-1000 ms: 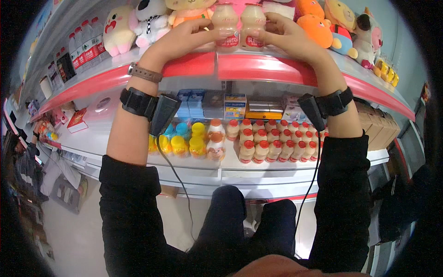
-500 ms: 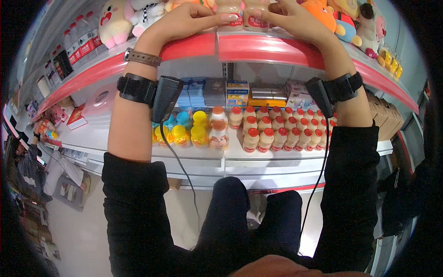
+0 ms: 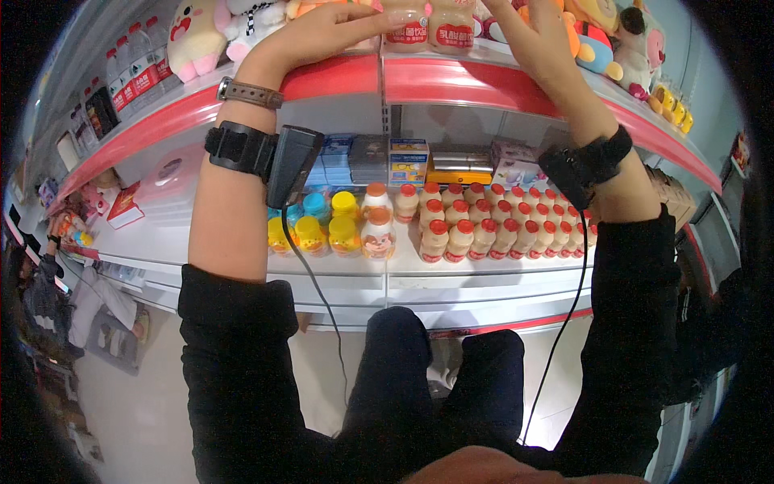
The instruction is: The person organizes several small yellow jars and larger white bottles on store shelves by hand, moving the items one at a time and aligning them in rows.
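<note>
Left translucent plastic bottle with cream-coloured contents and red print [image 3: 405,37] and its matching right translucent plastic bottle [image 3: 452,35] stand upright, just beside each other, on the white upper shelf with a glossy red curved lip [image 3: 468,82]; tops cut off by frame. My left hand [image 3: 326,34] has a digit laid across the left bottle's front; can't tell if those fingers are clamped, since the rest are hidden. My right hand [image 3: 528,36] looks released: fingers spread, right of its bottle, tips out of view. Handling guess: liquid-filled, so weighty for the size; smooth wall, mildly slippery, some flex if squeezed, low break risk. Best hold: both sides of the rounded lower body. Around: soft fuzzy cream plush toy with pink feet [image 3: 193,44]; below, rows of small, waisted, red-capped cream bottles [image 3: 482,239].
</note>
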{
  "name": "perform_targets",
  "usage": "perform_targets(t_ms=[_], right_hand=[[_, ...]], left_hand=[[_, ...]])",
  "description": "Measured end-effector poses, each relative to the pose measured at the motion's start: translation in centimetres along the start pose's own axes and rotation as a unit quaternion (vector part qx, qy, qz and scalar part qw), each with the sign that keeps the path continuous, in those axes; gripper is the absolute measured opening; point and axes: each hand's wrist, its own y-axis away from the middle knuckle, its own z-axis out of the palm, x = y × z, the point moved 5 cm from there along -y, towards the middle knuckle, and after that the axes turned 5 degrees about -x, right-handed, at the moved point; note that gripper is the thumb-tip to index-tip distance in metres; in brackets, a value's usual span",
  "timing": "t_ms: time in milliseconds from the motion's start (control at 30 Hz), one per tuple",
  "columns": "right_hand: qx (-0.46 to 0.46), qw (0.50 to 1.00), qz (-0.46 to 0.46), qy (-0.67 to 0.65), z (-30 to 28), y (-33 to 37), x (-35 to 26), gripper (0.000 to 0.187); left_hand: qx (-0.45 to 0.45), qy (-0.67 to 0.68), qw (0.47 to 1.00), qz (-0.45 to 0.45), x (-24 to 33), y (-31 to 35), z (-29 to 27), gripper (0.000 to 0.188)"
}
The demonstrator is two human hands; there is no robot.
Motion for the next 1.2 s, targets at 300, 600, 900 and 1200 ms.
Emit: perform_targets(t_ms=[300, 600, 900, 1200], right_hand=[[-0.304, 0.874, -0.374, 0.06, 2.5, 15.7, -16.2, 0.027], [-0.486, 0.872, -0.051, 0.037, 6.1, 22.1, -8.8, 0.024], [-0.44, 0.895, -0.01, 0.069, 7.6, 23.1, -6.3, 0.037], [-0.47, 0.874, 0.028, 0.118, 9.8, 25.2, -5.4, 0.052]], left_hand=[[-0.021, -0.069, 0.997, 0.035, 4.7, 0.2, 1.4, 0.046], [0.022, -0.065, 0.992, 0.107, 6.7, 2.4, -0.2, 0.062], [0.056, -0.12, 0.991, 0.021, 6.0, 1.4, -1.1, 0.056], [0.062, -0.097, 0.989, 0.089, 6.2, 1.8, -0.5, 0.043]])
